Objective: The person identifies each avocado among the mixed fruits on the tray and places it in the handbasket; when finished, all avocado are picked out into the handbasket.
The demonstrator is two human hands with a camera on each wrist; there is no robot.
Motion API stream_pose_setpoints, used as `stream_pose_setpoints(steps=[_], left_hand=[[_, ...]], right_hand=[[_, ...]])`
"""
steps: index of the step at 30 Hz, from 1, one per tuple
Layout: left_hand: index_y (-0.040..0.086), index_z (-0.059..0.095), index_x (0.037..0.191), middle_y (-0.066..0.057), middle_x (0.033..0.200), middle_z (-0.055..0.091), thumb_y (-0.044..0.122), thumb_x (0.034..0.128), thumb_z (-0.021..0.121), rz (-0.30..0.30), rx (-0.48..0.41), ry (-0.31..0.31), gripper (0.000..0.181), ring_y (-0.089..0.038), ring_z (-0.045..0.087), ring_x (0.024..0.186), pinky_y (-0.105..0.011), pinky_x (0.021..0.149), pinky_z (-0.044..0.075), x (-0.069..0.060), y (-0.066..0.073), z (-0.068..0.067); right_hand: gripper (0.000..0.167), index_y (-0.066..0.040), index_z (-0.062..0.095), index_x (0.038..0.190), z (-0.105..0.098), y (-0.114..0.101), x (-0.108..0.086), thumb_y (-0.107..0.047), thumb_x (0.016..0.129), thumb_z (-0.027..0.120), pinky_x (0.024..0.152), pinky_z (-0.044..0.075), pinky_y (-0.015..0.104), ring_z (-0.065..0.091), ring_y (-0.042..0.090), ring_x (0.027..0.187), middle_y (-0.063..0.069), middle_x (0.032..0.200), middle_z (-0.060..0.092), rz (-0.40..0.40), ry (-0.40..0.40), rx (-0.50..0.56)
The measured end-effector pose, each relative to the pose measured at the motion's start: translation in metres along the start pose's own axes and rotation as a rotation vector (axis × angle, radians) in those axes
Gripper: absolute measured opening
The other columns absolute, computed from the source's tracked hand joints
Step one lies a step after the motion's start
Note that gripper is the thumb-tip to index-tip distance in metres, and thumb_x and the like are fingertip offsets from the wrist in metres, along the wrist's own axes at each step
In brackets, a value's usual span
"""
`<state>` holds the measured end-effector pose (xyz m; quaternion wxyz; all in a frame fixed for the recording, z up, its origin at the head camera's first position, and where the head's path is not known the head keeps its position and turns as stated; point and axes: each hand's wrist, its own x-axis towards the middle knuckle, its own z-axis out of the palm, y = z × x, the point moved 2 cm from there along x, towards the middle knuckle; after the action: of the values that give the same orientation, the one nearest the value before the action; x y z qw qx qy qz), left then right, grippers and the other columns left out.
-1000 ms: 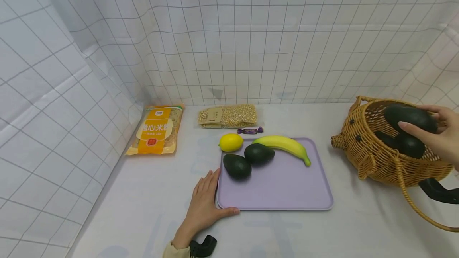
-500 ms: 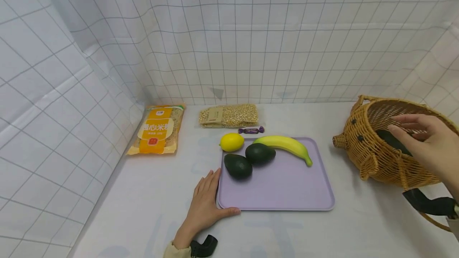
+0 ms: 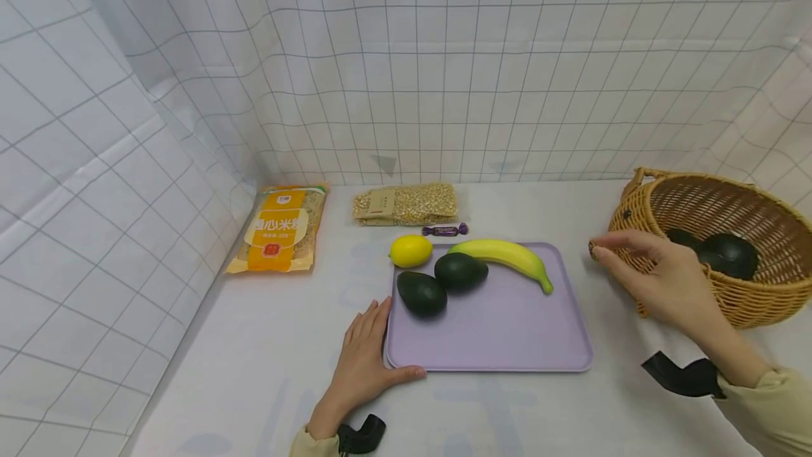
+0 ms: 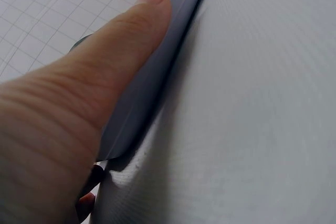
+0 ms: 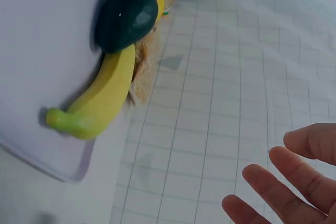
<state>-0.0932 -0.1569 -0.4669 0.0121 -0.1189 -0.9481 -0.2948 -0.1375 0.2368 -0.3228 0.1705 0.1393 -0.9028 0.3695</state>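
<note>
Avocado (image 3: 734, 254): now resting in the wicker basket (image 3: 758, 303), beyond the right fingers on the person's right, with another dark fruit partly visible beside it.

Head view: one second earlier the right hand (image 3: 666, 279) gripped a dark avocado over the basket's mouth; half a second later it hung there with nothing held. It has since come across to the basket's tray side. Its fingertips overlap the basket's snout in this view, and contact cannot be confirmed. Two avocados lie left of the right fingers on the lilac tray (image 3: 507, 337): the nearer tray avocado (image 3: 421, 295) and the farther tray avocado (image 3: 461, 271), with the banana (image 3: 504, 257) behind them. The left hand (image 3: 361, 358) is unchanged, fingers straight along the tray's left edge. Finding: this avocado's transfer is judged complete, with two still on the tray.

Left wrist view: the thumb lies extended against the tray's near rim, apparently steadying it. The other fingers are mostly hidden.

Right wrist view: the visible fingers are spread, slightly bent, nothing between them. The tray and banana stand well apart from the fingertips. In judgement, the hand is free for another pick.
</note>
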Motion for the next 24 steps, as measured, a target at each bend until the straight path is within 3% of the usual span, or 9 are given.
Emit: stream_pose_setpoints(steps=[4,7,12,24], left_hand=[[0.007,0.022,0.151,-0.015,0.151,0.028,0.072,0.0621,0.071,-0.004,0.006,-0.002,0.121,-0.028,0.016,0.141,-0.048,0.112,0.010,0.000,0.001,0.000],[0.007,0.022,0.151,-0.015,0.151,0.028,0.072,0.0620,0.071,-0.006,0.007,-0.003,0.121,-0.028,0.016,0.141,-0.048,0.112,0.010,0.000,0.001,-0.001],[0.006,0.022,0.151,-0.016,0.151,0.028,0.071,0.0619,0.072,-0.004,0.003,-0.003,0.121,-0.028,0.016,0.141,-0.048,0.112,0.009,0.001,0.002,-0.002],[0.008,0.022,0.151,-0.015,0.151,0.028,0.074,0.0606,0.071,-0.017,0.008,-0.004,0.122,-0.028,0.017,0.141,-0.049,0.112,0.010,0.001,0.000,0.000]], right_hand=[[0.019,-0.014,0.072,0.105,0.026,-0.012,0.003,-0.015,0.087,0.071,0.061,0.046,0.022,0.060,0.011,0.082,0.002,0.097,0.070,-0.083,-0.060,-0.009],[0.019,-0.010,0.072,0.105,0.046,-0.017,0.008,-0.017,0.087,0.070,0.076,0.046,0.032,0.062,0.017,0.089,0.003,0.100,0.070,-0.119,-0.108,0.012],[0.025,-0.009,0.069,0.110,0.079,-0.020,0.020,-0.021,0.089,0.069,0.079,0.048,0.044,0.061,0.022,0.099,0.003,0.110,0.068,-0.119,-0.225,0.091],[0.042,-0.012,0.065,0.122,0.133,-0.034,0.045,-0.035,0.087,0.069,0.090,0.046,0.049,0.056,0.027,0.112,0.002,0.122,0.063,-0.125,-0.399,0.143]])
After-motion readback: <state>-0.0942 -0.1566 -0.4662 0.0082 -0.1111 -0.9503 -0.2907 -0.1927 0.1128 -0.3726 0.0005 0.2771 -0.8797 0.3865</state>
